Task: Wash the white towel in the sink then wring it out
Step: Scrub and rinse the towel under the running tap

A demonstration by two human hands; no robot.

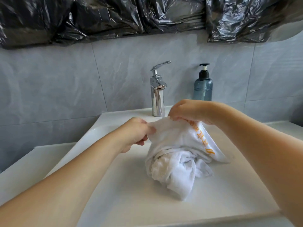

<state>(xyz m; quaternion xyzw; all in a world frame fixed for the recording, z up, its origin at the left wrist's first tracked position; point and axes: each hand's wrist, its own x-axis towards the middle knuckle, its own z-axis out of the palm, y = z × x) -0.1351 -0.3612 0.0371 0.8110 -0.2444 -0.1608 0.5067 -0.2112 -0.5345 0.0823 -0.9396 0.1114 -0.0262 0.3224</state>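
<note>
White towel (177,154) is in the sink (101,185), in front of the faucet (157,94). Upper edge is lifted clear of the basin; lower part is bunched and twisted, resting on the basin floor in front of the faucet and slightly to its right. Orange lettering runs along the towel's right-hand fold.

Left hand (136,132): grip closed on the towel, thumb and fingers pinching the upper left corner of the cloth, in front of the faucet and to its left. Forearm enters from the lower left.

Right hand (188,111): grip closed on the towel, fingers curled down over the upper right edge, knuckles up, just right of the faucet base and close in front of it. Forearm enters from the right.

The two hands hold the top edge stretched between them; the span between them sits directly in front of the faucet.

Faucet: chrome, single lever, stands on the back rim of the sink. No water stream discernible at the spout; cannot tell for certain.

Blue translucent pump bottle (203,86) with black pump stands right of the faucet, against the grey tiled wall (57,82). Black plastic sheeting (114,17) hangs across the wall above the faucet
</note>
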